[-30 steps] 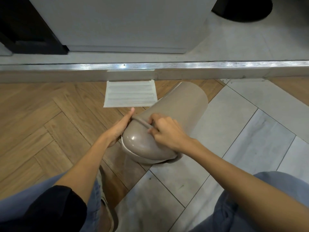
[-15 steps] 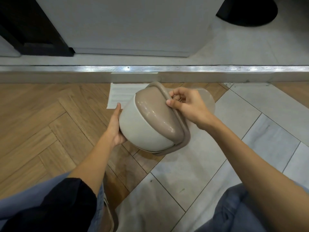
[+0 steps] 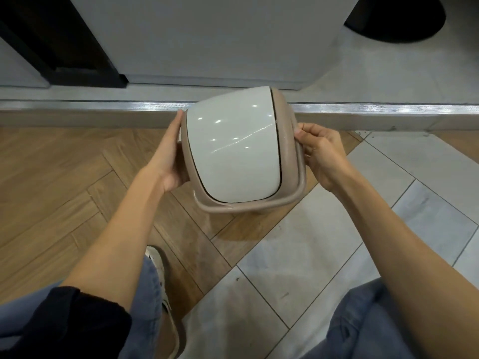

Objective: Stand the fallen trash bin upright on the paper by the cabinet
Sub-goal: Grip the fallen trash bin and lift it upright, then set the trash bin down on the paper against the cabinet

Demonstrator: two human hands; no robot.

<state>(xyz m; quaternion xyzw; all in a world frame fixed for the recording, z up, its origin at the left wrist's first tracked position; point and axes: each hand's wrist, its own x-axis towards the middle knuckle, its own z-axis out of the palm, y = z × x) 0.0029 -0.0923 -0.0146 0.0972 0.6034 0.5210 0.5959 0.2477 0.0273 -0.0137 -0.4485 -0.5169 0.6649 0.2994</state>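
The trash bin [image 3: 234,154] is taupe plastic with a glossy white swing lid, and its top faces up at the camera. I hold it between both hands above the wood floor, just in front of the metal threshold strip. My left hand [image 3: 172,154] presses flat against its left side. My right hand [image 3: 320,154] grips the right rim with curled fingers. The bin hides the sheet of paper, and whether its base touches the floor cannot be seen.
A white cabinet [image 3: 207,40] stands beyond the metal threshold strip [image 3: 388,108]. A black round object [image 3: 399,19] sits at the far right on grey floor. Herringbone wood floor [image 3: 57,177] lies left, pale tiles [image 3: 324,255] right. My knees and a shoe [image 3: 155,257] fill the bottom.
The bin has swung from lying on its side to upright with its lid facing up, moving toward the threshold and over the paper. My right hand shifted from the lid handle to the rim.
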